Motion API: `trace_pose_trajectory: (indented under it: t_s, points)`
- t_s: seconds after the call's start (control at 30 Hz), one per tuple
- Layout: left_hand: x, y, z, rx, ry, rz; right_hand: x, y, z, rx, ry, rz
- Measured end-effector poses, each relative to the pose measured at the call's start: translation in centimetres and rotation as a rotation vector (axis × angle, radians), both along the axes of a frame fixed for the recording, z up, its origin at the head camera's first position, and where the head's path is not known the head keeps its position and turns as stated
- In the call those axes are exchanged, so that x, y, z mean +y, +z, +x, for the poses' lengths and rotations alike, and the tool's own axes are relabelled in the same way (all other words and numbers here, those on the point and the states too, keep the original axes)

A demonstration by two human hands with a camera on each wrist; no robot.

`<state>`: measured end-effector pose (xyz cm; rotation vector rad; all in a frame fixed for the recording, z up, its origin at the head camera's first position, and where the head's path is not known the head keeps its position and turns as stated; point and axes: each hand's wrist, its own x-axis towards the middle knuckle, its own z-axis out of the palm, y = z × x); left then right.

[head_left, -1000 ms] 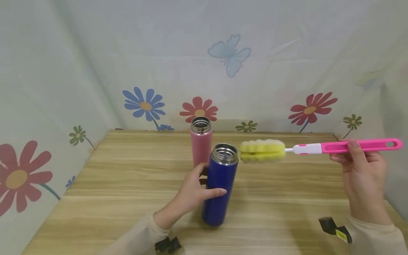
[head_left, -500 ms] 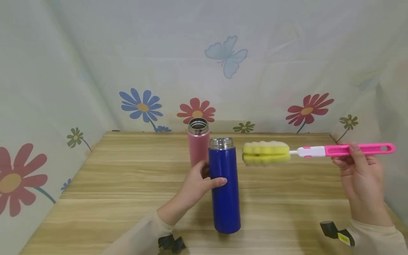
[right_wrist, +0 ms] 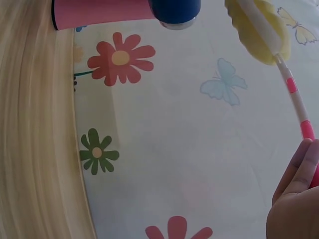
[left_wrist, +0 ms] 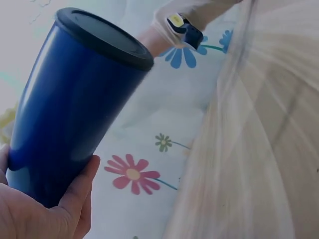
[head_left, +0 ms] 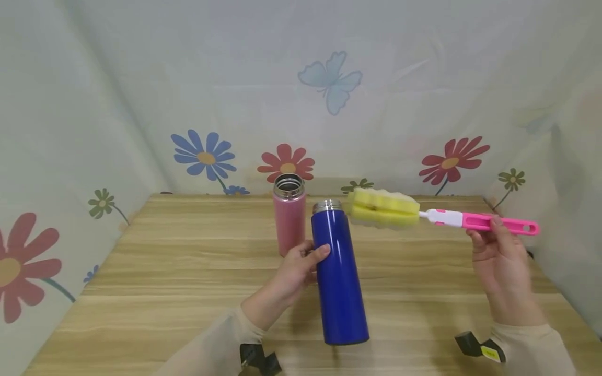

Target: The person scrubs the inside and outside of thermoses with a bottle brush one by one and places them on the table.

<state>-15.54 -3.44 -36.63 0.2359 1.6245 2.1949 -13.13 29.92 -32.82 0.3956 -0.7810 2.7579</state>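
My left hand grips a blue bottle around its upper half, thumb across the front. The bottle leans, its base swung toward me and to the right, its steel neck pointing up and away. In the left wrist view the dark base of the bottle faces the camera. My right hand holds a bottle brush by its pink handle, thumb on top. The brush's yellow sponge head points left, close beside the bottle's neck; in the right wrist view the sponge is apart from the blue bottle.
A pink bottle without a lid stands upright on the wooden table, just behind my left hand. A pale curtain printed with flowers and a butterfly hangs behind the table and along both sides.
My left hand has tilted the blue bottle, its base swinging right and its mouth turning out of sight. The right hand has brought the brush leftward, its sponge tipped up. The pink bottle stays standing.
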Motion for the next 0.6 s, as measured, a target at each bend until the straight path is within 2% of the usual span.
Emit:
trace_pose_trajectory:
  t_s: [0.17,0.37,0.6]
  points:
    - [0.3,-0.5,-0.2,-0.053,-0.034,0.034,-0.6,-0.7,-0.3,-0.043,0.003,0.025]
    - [0.5,-0.8,-0.4,-0.108,-0.052,0.032,-1.1,-1.3,-0.7,-0.063,0.029,0.024]
    - [0.7,-1.0,-0.5,-0.135,-0.066,0.074,-1.9,-2.0,-1.0,-0.109,0.047,0.037]
